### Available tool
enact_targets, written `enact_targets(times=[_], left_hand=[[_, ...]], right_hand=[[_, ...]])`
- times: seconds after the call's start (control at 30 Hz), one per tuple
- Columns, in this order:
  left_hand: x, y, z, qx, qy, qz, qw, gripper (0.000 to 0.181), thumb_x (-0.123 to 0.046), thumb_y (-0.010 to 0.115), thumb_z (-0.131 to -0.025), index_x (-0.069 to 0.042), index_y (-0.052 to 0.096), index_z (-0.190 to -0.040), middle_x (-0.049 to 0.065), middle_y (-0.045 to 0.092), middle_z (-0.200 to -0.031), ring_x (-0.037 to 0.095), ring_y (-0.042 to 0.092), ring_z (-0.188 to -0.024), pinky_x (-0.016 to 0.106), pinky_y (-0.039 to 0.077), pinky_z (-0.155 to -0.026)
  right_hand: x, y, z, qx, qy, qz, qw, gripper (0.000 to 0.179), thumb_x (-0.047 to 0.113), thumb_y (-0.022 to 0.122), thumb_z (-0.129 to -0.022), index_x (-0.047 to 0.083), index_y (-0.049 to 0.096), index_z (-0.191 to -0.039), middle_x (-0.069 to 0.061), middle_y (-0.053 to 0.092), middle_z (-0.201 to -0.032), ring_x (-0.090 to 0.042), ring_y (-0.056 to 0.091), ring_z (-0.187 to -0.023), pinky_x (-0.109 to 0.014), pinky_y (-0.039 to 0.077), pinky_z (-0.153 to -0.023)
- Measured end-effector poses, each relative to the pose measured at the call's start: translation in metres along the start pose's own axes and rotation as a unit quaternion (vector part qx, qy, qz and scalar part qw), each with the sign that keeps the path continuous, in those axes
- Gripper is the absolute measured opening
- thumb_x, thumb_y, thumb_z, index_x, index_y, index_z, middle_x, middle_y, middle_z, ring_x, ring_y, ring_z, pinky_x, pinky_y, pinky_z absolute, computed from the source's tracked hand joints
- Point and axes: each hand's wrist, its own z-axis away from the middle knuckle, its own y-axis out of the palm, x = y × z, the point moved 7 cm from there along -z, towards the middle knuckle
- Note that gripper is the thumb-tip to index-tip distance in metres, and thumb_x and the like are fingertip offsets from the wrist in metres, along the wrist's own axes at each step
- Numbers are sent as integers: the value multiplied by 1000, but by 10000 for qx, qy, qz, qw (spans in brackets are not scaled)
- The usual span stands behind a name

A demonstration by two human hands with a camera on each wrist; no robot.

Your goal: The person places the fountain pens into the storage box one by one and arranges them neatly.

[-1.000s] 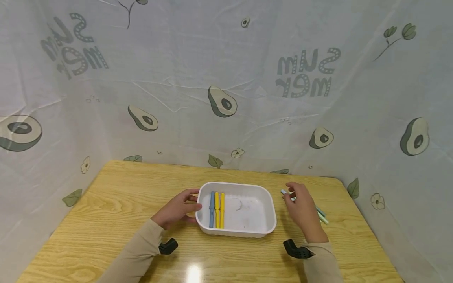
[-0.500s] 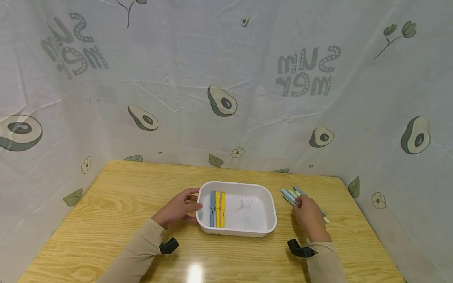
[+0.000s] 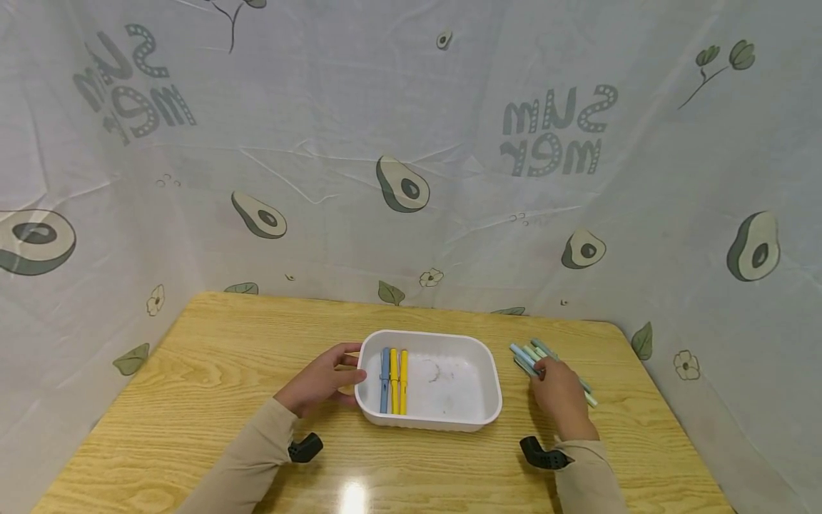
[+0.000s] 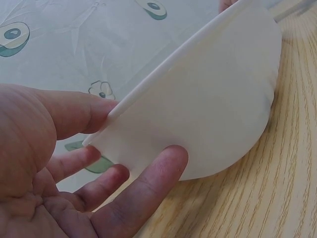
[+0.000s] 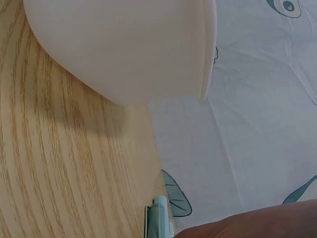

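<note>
My left hand (image 3: pixel 324 382) grips the left end of a white plastic tray (image 3: pixel 456 422). Its thumb lies over the rim, and the other fingers sit against the outer wall (image 4: pixel 198 99). Inside the tray, at its left, a blue pen (image 3: pixel 384 382) and two yellow pens (image 3: pixel 403 382) lie side by side. To the tray's right, my right hand (image 3: pixel 561 396) is on a pile of pens, fingertips down at a light blue pen (image 3: pixel 521 353). Green pens (image 3: pixel 544 347) lie about it, partly under the hand. Whether the fingers pinch a pen is hidden.
The tray stands on a wooden table (image 3: pixel 257 335). A whitish curtain (image 3: pixel 334 200) with avocado prints hangs behind and at both sides. Pen ends (image 3: pixel 589 400) stick out to the right of my right hand.
Over the last second my right hand has moved slightly right and down onto the pen pile, where it has stayed for the last half second. My left hand and the tray have kept still.
</note>
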Motion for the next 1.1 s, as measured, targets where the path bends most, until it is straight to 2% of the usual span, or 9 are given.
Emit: enact_targets(times=[0.13, 0.37, 0.6, 0.8, 0.97, 1.1], left_hand=[[0, 0, 0, -27, -13, -11, 10000, 60, -10, 67, -101, -8, 42, -156, 24, 49, -133, 34, 65, -106, 48, 65, -79], [-1, 0, -2, -69, -15, -9, 10000, 58, -7, 65, -102, -8, 42, -155, 25, 48, -134, 33, 65, -105, 48, 65, -80], [1, 0, -2, -55, -11, -16, 10000, 59, -9, 66, -102, -9, 42, -156, 24, 49, -135, 32, 66, -104, 48, 65, -80], [-1, 0, 0, 41, 47, -13, 10000, 61, -9, 65, -102, -5, 38, -157, 27, 47, -135, 33, 65, -106, 49, 64, -80], [-4, 0, 3, 79, 72, -3, 9999, 62, -8, 64, -103, -4, 36, -158, 27, 46, -136, 34, 64, -108, 49, 64, -80], [-4, 0, 4, 85, 56, 23, 9999, 61, -7, 63, -103, -4, 36, -158, 28, 46, -136, 35, 64, -108, 49, 64, -81]], right_hand=[[-1, 2, -1, 97, 57, -57, 9999, 32, 7, 58, -99, -12, 60, -125, -23, 67, -102, -27, 58, -76, -39, 48, -61], [0, 5, -1, 112, 28, 9, 9999, 30, 9, 59, -100, -10, 61, -123, -25, 68, -108, -30, 61, -83, -42, 51, -68], [1, 9, 1, 229, 25, -112, 9997, 35, 11, 58, -97, -8, 61, -125, -25, 68, -115, -26, 59, -79, -37, 49, -62], [7, 13, 3, 318, -8, -199, 9993, 35, 13, 61, -93, -7, 62, -121, -22, 69, -111, -27, 63, -82, -43, 55, -67], [12, 18, 5, 422, 21, -149, 9990, 34, 17, 63, -96, -7, 63, -120, -23, 69, -113, -28, 64, -86, -45, 56, -70], [15, 21, 5, 456, 28, -44, 9989, 32, 19, 64, -98, -6, 64, -118, -19, 70, -108, -27, 64, -84, -44, 55, -69]])
